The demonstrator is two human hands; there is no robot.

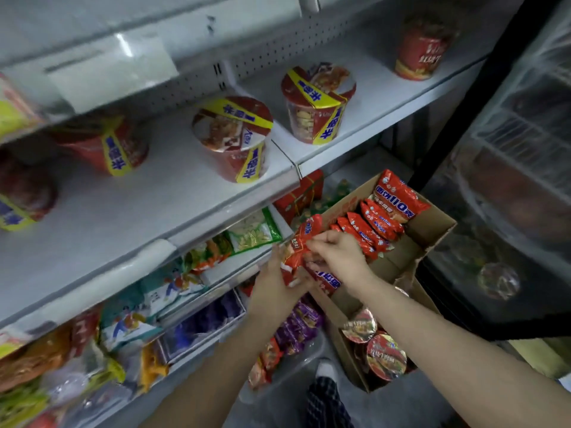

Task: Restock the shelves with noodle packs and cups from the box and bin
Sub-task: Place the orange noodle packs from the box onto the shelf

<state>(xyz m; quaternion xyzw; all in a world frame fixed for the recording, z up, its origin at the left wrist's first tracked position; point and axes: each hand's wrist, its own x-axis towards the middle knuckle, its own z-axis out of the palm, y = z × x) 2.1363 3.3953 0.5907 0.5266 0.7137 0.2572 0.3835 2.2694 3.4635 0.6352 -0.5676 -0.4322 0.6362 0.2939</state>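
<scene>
Low down, a clear bin point(296, 362) holds purple and red noodle packs, and the cardboard box point(432, 230) beside it holds red-lidded cups point(386, 355) and a row of red packs point(375, 220). Both hands, left hand point(275, 288) and right hand point(341, 253), have their grip closed on one red noodle pack point(298, 251) over the box's edge. Higher up, the white shelf point(154, 193) carries big noodle cups point(234, 137).
</scene>
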